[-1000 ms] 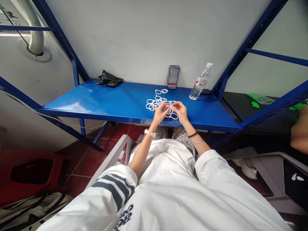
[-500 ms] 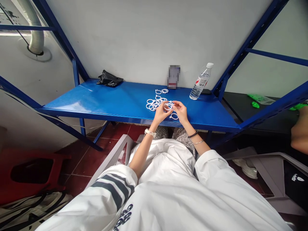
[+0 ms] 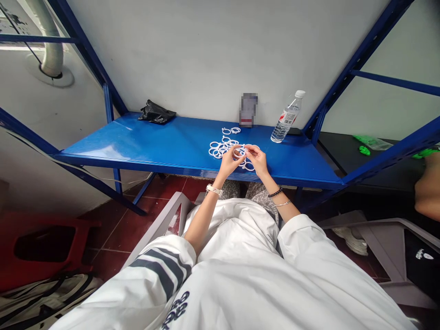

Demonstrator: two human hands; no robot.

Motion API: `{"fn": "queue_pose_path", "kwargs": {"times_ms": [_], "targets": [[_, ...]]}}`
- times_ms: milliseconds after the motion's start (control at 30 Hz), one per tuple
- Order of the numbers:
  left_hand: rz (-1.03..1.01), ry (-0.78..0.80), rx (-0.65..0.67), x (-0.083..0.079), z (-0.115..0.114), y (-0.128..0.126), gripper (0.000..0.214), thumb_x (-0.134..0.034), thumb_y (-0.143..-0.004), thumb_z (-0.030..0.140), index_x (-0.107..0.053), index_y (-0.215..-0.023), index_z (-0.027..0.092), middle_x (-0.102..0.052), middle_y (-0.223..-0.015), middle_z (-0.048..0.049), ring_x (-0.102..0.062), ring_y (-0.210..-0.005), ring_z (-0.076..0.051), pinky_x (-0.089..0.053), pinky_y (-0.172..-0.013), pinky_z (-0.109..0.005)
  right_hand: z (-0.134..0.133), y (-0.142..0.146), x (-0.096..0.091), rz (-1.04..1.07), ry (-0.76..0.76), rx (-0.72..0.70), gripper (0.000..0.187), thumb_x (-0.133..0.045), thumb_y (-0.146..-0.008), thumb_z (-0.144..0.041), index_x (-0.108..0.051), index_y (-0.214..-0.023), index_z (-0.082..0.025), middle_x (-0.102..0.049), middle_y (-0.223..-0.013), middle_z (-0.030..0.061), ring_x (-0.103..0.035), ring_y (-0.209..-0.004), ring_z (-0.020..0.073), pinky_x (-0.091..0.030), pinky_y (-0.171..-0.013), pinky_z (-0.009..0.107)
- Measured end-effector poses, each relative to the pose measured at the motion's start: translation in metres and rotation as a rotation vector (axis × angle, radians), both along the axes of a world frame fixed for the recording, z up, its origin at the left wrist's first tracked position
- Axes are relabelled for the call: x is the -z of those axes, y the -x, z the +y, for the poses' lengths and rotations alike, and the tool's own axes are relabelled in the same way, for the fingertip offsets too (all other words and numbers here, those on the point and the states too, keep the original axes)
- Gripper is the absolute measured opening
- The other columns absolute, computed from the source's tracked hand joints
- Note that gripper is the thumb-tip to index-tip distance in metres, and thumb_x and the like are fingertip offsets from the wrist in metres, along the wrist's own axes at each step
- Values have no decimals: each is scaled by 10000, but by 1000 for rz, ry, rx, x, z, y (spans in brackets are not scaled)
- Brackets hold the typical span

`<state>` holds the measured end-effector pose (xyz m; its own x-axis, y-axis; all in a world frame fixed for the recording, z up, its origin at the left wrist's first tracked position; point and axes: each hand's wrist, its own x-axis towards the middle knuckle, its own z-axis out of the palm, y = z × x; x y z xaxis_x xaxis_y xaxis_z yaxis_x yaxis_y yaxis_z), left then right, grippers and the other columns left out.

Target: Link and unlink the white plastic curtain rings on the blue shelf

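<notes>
A white plastic ring, which looks like a curtain ring with a small eyelet, is held up between my two hands above the table's front part. My left hand pinches its left side, fingers closed. The fingertips of my right hand are closed at its right side; the exact contact there is too small to make out. A loose pile of similar white rings lies just left of and behind my hands. Further back are a few more rings, and another ring lies under my right hand.
The blue table carries a black plastic bag at the back left. A blurred upright object leans on the wall. Right of it stand a water bottle and a dark flat object. Another person's arm shows at far right.
Both hands stay in nearly the same place. The fingers of my right hand have shifted slightly down and left at the ring.
</notes>
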<state>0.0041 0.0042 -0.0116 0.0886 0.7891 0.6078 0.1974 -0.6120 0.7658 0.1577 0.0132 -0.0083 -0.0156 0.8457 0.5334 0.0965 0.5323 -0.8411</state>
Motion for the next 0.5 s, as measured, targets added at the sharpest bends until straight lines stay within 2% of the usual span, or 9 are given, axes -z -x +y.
{"fn": "queue_pose_path", "kwargs": {"times_ms": [200,500], "targets": [[-12,-17,-7,1,0,0,416,-702,-863,501,-608,-1119,186,-664,-767,-19,-635,-706,-145,-547,-662,-263,1,1,0,0,44,4,421,-703,-797,-613,-735,-998,-245,-715,-1132,83,-673,-1047,262,-570,-942,426],[-21,4,29,-3,-3,2,474,-687,-851,563,-612,-1124,183,-675,-791,-39,-640,-736,-168,-548,-677,-284,2,1,2,-38,61,11,448,-679,-794,-661,-707,-936,-237,-713,-1023,66,-663,-911,219,-575,-858,382]]}}
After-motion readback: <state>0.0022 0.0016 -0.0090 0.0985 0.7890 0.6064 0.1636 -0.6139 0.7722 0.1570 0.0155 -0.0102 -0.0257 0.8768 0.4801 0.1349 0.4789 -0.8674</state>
